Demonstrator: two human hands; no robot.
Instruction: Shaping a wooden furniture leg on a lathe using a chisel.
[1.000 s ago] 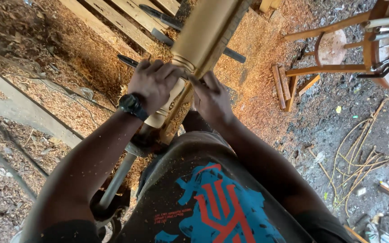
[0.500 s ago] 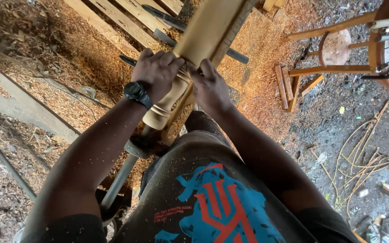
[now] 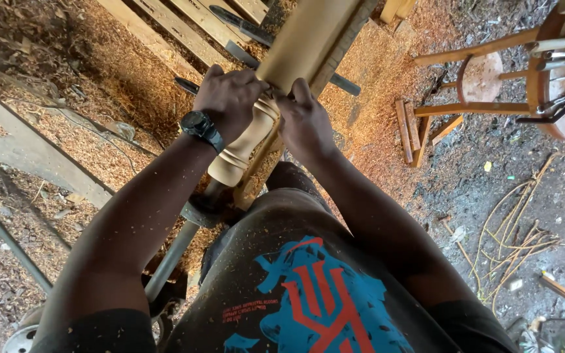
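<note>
A pale turned wooden spindle [image 3: 282, 85] runs diagonally from the top centre of the frame down toward the middle, where its lower end shows rounded, ringed profiles. Both hands rest on it at the upper centre of the frame.

The left hand [image 3: 230, 98], with a black wristwatch [image 3: 201, 126] on its wrist, lies over the left side of the spindle, fingers curled down against the wood. The right hand [image 3: 305, 124] lies just beside it on the right side of the spindle, fingers bent and pressed to the same ringed section. The fingertips of the two hands nearly meet on top of the wood. Whether anything is held between them cannot be told.

Below the hands, the spindle's lower end meets a dark metal fitting [image 3: 201, 209], with a grey metal tube [image 3: 171, 258] continuing toward the lower left.

The ground is bare earth. Thick orange-brown sawdust [image 3: 119, 85] covers the upper left and upper centre. Wooden planks [image 3: 184, 29] lie across the top left. A grey beam [image 3: 34, 153] crosses the left edge. Wooden stool frames [image 3: 492, 78] stand at the upper right, and thin curled strips [image 3: 511, 242] lie at the lower right.
</note>
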